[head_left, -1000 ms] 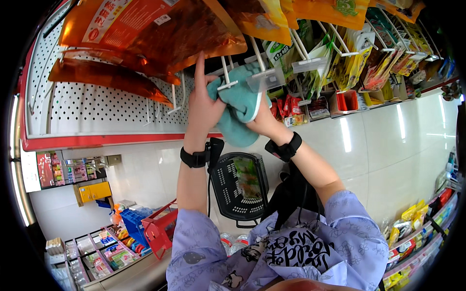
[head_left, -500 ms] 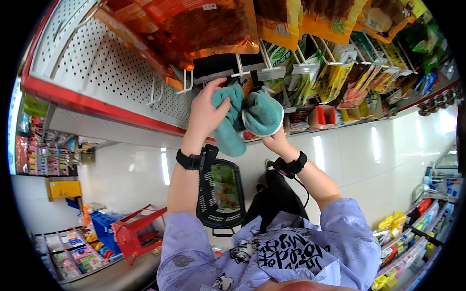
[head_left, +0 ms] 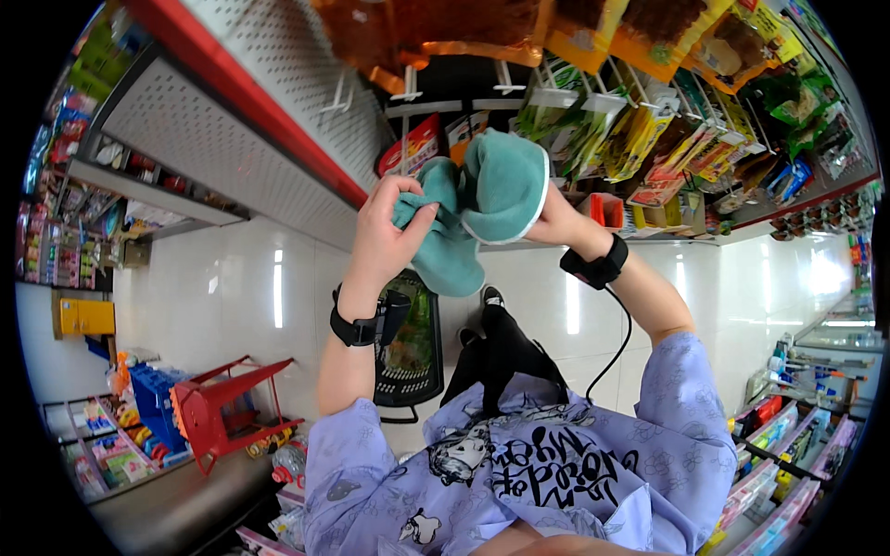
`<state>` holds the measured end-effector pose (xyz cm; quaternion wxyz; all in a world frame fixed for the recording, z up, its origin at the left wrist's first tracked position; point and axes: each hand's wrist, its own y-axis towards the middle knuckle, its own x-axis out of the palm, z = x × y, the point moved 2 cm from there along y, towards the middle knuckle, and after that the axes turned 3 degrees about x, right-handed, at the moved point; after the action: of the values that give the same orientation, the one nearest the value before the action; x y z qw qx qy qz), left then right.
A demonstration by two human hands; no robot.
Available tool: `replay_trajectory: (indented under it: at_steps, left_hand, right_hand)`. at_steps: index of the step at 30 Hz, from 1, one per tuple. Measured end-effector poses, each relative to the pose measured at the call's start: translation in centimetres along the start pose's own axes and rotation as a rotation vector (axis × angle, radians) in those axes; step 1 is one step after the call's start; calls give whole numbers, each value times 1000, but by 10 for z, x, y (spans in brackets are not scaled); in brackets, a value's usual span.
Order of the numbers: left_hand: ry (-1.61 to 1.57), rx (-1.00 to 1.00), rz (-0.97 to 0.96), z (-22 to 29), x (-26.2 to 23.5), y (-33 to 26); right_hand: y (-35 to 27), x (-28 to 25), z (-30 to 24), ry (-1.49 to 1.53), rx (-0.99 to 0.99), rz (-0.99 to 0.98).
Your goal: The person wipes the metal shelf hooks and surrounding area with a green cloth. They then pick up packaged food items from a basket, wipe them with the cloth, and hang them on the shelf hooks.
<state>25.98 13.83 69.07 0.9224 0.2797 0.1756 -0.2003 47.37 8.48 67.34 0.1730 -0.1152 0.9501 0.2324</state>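
A green cloth with white edging is held up just off the middle of the view toward 12 o'clock, bunched and folded, in front of the hanging goods. The person's left hand, on its 8 o'clock side, pinches a fold between thumb and fingers. The right hand, on its 3 o'clock side, grasps the white-edged part; its fingertips are hidden by the fabric. Each wrist wears a black band.

Beyond the cloth at 12 o'clock hang orange pouches; yellow packets hang on hooks between 1 and 2 o'clock. A perforated panel with a red edge runs toward 10 o'clock. Toward 7 o'clock, a black basket sits below the left forearm. A red stool stands at 8 o'clock beside a blue crate.
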Motion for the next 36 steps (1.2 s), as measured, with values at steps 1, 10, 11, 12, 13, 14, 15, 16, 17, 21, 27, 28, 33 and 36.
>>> replay_trajectory:
  at_steps: [1,10,11,12,13,14,15,16,17,21,27,28,33,36]
  left_hand:
    - [-15,-33,5,-2,-7,-12]
    - [-190,-374,27,-55,-58,-121]
    - [-242,-481,36,-64,-59,-136]
    - [-204,-503,78,-67,-59,-150]
    - [-166,-525,119,-68,-57,-163]
    - [-128,-547,161,-71,-55,-175]
    - [-118,-605,71,-77,-55,-190]
    - [-123,-604,84,-80,-52,-201]
    - [-129,-602,97,-81,-48,-211]
    - [-384,-835,-113,-104,-29,-266]
    - [-565,-1007,-104,-95,5,-318]
    - [-528,-1043,-142,-91,8,-321]
    - [-423,-1161,-192,-78,21,-343]
    - [-544,-1189,-97,-68,27,-357]
  right_hand:
    - [2,4,-3,-60,-39,-44]
    - [25,78,-10,-14,-11,-173]
    - [24,89,-9,44,19,-181]
    - [25,97,-9,100,50,-191]
    - [26,103,-12,108,24,-202]
    - [26,109,-6,123,51,-215]
    - [21,117,4,145,88,-226]
    - [18,123,12,166,126,-236]
    - [17,126,17,269,206,-303]
    - [12,143,34,397,423,-382]
    - [-8,163,43,311,524,-538]
    - [-13,165,49,299,531,-561]
    - [-55,183,105,286,785,-663]
    - [-75,188,121,388,953,-609]
